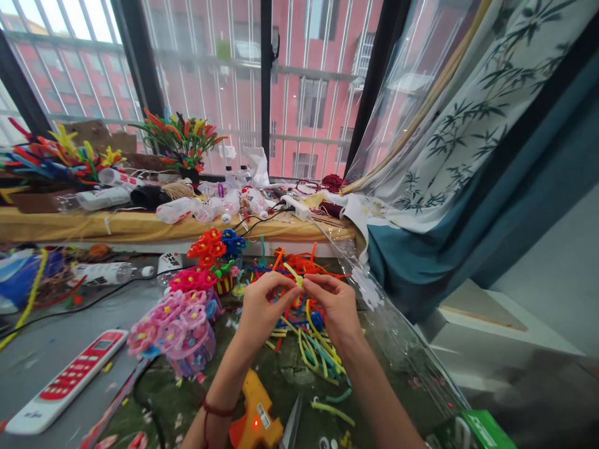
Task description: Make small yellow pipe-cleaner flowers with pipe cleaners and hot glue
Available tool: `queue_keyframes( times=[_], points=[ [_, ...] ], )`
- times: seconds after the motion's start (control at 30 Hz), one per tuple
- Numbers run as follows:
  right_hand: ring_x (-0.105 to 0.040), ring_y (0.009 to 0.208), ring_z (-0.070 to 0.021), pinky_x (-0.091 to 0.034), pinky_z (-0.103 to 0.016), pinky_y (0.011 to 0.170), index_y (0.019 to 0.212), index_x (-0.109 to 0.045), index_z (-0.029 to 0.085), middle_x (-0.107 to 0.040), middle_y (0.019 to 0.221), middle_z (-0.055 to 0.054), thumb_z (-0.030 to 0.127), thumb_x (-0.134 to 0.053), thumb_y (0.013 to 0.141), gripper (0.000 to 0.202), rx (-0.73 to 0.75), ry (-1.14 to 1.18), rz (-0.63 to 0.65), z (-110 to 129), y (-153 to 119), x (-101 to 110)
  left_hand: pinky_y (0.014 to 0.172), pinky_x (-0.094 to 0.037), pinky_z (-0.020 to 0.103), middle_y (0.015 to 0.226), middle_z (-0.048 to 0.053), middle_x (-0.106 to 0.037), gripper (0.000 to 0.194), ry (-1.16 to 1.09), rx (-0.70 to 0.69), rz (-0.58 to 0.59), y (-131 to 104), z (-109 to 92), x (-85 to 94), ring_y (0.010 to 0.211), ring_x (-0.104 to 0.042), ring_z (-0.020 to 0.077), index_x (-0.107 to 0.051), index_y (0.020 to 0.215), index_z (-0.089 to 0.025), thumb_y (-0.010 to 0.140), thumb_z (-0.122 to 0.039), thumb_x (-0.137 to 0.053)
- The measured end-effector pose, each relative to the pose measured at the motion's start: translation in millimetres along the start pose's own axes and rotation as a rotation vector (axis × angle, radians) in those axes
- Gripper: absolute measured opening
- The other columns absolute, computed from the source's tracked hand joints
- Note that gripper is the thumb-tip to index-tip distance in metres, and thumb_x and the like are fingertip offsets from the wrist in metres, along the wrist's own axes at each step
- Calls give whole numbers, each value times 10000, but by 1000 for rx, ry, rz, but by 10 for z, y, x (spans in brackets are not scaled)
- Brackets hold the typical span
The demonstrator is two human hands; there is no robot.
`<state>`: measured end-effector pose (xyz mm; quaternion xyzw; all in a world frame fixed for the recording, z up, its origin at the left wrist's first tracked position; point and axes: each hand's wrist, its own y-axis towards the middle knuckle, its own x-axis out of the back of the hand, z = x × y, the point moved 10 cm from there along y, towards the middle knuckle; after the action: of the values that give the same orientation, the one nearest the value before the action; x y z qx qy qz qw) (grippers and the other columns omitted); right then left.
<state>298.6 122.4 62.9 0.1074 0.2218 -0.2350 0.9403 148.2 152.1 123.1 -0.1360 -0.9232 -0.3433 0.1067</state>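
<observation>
1. Nearest me, below the wrists, an orange glue gun (255,418) lies on the tabletop (51,349).
2. The left hand (262,308) and right hand (334,305) meet; both sets of fingers pinch a short yellow pipe cleaner (294,275) between them.
3. It looks light, fuzzy and bendable; best gripped at its ends.
4. Its middle is hidden by the fingertips.
5. Beyond the fingers, loose pipe cleaners (309,340) pile up; left, pink flowers (175,318).
</observation>
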Motion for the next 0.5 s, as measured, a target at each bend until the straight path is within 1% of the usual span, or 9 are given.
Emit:
queue_keyframes(
  times=[0.17, 0.37, 0.5],
  points=[
    [-691, 626, -181, -549, -309, 665, 680, -785, 190, -769, 678, -34, 297, -893, 528, 215, 62, -85, 34, 113, -18, -47, 531, -336, 232, 667, -6, -640, 175, 78, 22, -44, 3, 34, 54, 563, -440, 112, -662, 704, -178, 831, -299, -665],
    [-671, 604, -180, -524, -299, 632, 663, -793, 194, -765, 668, -40, 256, -874, 569, 139, 94, -194, 107, 250, -62, -126, 543, -330, 236, 635, -9, -608, 141, 136, -1, -37, 22, -20, 79, 586, -457, 127, -675, 671, -193, 781, -271, -716],
    [-655, 573, -170, -512, -286, 598, 662, -793, 191, -756, 648, -39, 256, -869, 577, 131, 86, -197, 137, 273, -75, -159, 549, -339, 233, 608, -15, -606, 149, 120, 6, -39, 14, -57, 105, 574, -462, 126, -677, 647, -199, 772, -262, -728]
  ],
)
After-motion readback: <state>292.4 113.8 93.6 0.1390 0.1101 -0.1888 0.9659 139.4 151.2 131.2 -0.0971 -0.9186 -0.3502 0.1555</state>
